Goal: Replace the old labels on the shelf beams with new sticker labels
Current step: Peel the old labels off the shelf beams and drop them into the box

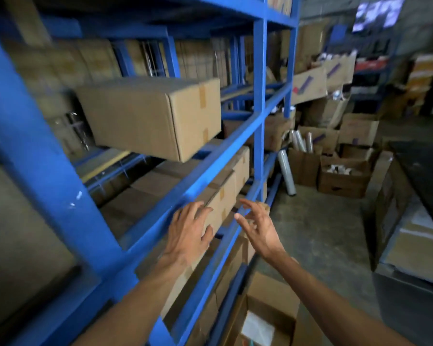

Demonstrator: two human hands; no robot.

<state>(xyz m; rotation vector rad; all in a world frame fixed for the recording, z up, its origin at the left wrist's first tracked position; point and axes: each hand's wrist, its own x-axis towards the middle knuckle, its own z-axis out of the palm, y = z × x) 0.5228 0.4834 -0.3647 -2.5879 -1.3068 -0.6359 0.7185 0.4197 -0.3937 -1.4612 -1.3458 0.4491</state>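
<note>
Blue steel rack fills the left of the view: the shelf beam point(218, 156) runs diagonally, a large taped carton point(150, 116) above it and further cartons point(225, 191) on the level below; no label can be made out on the beam, view blurred. Left hand point(188, 233) lies over the beam, fingers spread and straight; right hand point(258, 226) just beside it, fingers loosely spread, holding nothing. Concrete floor point(323, 221) to the right carries open boxes point(343, 176) and a roll of film point(286, 173).

Two bare forearms, no sleeves, watch or gloves; left hand point(188, 236) and right hand point(259, 227) without rings
</note>
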